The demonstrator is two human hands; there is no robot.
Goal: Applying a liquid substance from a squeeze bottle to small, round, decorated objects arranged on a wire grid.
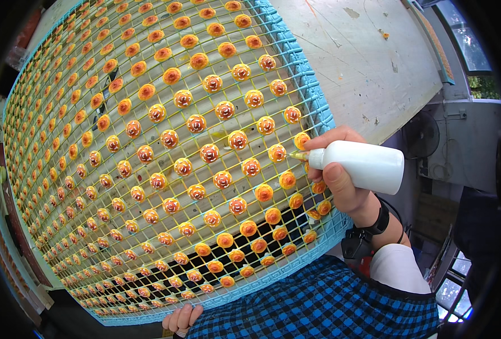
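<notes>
In my right hand point(341, 175) is a white squeeze bottle point(372, 168) with a narrow metal tip, tilted to point left. Its tip is at an orange flower-shaped piece point(277, 152) near the right edge of a yellow wire grid; I cannot tell whether they touch. Many such pieces sit on the grid in rows. Those in the middle band carry white dabs point(224, 110), while others point(189, 41) are plain orange. A light-blue woven rim point(304, 70) borders the grid. My left hand point(181, 319) has its fingers curled together against the rim's near edge.
Under the grid lies a pale, paint-marked table point(369, 62), reaching out to the right. A dark fan point(421, 134) stands beyond its right end. My blue-and-black checked clothing point(312, 296) is close to the near rim, and a black device point(358, 243) is strapped at my right wrist.
</notes>
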